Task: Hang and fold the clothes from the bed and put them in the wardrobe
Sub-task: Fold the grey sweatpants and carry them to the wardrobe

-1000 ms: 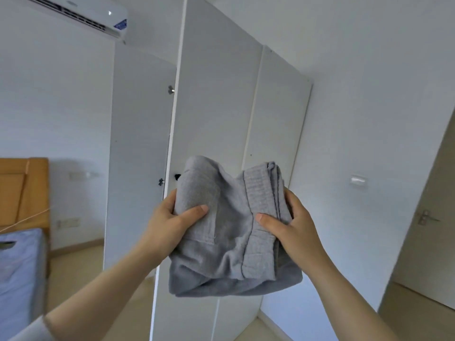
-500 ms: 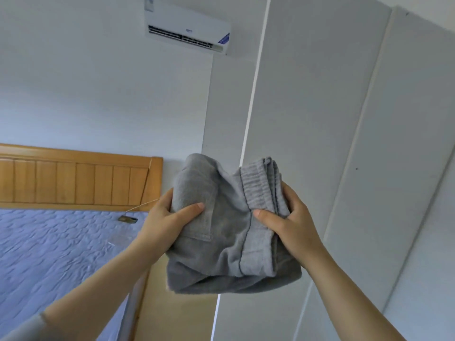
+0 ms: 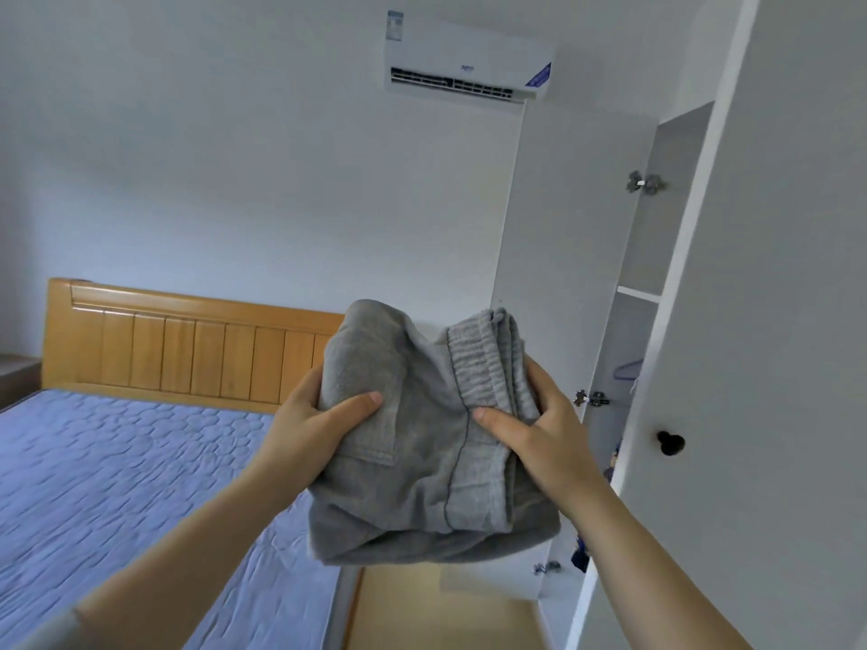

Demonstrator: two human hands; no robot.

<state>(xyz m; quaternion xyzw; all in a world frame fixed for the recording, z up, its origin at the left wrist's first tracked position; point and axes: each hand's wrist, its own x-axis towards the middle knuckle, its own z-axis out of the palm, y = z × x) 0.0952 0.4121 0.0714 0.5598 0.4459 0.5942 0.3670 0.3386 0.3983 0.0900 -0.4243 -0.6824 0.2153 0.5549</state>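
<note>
My left hand (image 3: 309,429) and right hand (image 3: 539,438) grip the folded grey trousers (image 3: 422,452); air conditioner (image 3: 469,63) labels illegible.

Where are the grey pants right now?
The grey pants sit mid-frame in the head view, gripped between the left hand and right hand, bed to the left, open wardrobe to the right.

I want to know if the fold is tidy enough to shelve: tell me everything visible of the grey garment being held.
The grey garment looks like soft, thick fleece, folded into a bulky bundle of several layers. A ribbed elastic waistband stands at its upper right; a stitched seam runs down the front. The lower edges sag loosely. It is held in the air, touching only the left hand and right hand, each with a grip on one side, thumb on the front.
</note>
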